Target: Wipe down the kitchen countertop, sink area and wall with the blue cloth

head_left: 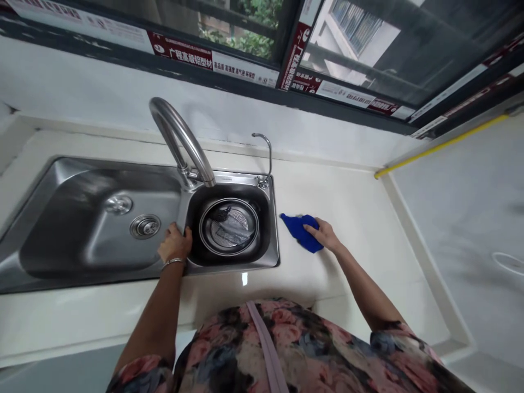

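The right hand has its fingers closed on a blue cloth, gripping it by the near right side, while the other end tapers to a narrow tip that points left toward the sink. The cloth lies crumpled on the pale counter, just right of the sink's edge and apart from it. The left hand, with a bracelet at its wrist, lies on the divider near the front of the sink — whether it clasps that ridge or only rests there, I cannot tell. Right of that hand, the smaller basin holds a round metal strainer, with small dark and shiny items inside, too unclear to name. On the left is the wider basin, with a drain near the hand and a round metal fitting behind it. A tall curved faucet rises at the back of the divider, its spout over the smaller basin; a thin tap stands at that basin's back right corner. Beyond are the window and, along the right wall, a yellow pipe.
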`<state>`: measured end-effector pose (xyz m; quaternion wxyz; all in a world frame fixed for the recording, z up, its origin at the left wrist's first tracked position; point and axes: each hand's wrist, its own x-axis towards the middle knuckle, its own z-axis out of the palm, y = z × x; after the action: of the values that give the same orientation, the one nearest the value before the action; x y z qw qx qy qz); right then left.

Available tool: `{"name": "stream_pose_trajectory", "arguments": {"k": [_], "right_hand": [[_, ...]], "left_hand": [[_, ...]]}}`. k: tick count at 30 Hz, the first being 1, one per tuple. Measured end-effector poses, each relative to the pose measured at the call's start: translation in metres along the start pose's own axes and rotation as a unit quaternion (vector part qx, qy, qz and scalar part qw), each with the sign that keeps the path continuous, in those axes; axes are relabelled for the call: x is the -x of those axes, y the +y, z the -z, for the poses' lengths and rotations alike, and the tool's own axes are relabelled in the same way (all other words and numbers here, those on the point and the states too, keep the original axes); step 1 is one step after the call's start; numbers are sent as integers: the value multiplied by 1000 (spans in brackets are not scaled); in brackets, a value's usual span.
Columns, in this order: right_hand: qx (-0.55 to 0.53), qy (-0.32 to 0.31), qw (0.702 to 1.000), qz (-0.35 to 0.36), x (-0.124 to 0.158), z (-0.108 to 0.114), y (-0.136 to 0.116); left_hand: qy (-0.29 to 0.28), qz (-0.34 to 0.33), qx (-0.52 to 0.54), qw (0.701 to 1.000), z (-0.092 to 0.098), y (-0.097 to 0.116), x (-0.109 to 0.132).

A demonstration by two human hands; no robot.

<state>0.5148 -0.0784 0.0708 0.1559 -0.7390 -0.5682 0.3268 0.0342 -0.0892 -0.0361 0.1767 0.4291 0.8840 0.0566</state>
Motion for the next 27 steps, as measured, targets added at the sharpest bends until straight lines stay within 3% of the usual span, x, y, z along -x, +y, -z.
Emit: {"name": "stream_pose_trajectory", "arguments": {"k": [4,8,10,13,16,19,21,22,24,26,27], "right_hand": [[-227,62,972,-15,4,26,-23],[-321,119,939,25,-5,47,-44],[-260,161,951,44,-14,57,-42],[-34,224,973,32,-25,69,-25],[119,218,968,-32,-24,71,-7],[59,116,991,-4,-5,58,-13],[-83,-30,991,98,20,43,-38],[-165,-124,966,157,35,35,-56],[-305,-280,867,277,66,24,-99],[-392,-351,766,370,94,20,-139],[-401,-367,737,402,105,22,-155]], "left_hand": [[-2,-2,0,1000,-1,-1,-1],[-7,9,-14,1000,2,0,-1],[-19,12,-18,1000,5,1,-1],[-30,12,-23,999,9,3,0],[-24,9,-23,999,13,5,2],[-34,13,-31,999,16,7,3],[-32,13,-39,999,17,8,3],[-31,12,-43,999,17,9,3],[-31,15,-50,998,18,11,4],[-31,22,-55,998,19,14,5],[-31,25,-57,998,20,16,5]]}}
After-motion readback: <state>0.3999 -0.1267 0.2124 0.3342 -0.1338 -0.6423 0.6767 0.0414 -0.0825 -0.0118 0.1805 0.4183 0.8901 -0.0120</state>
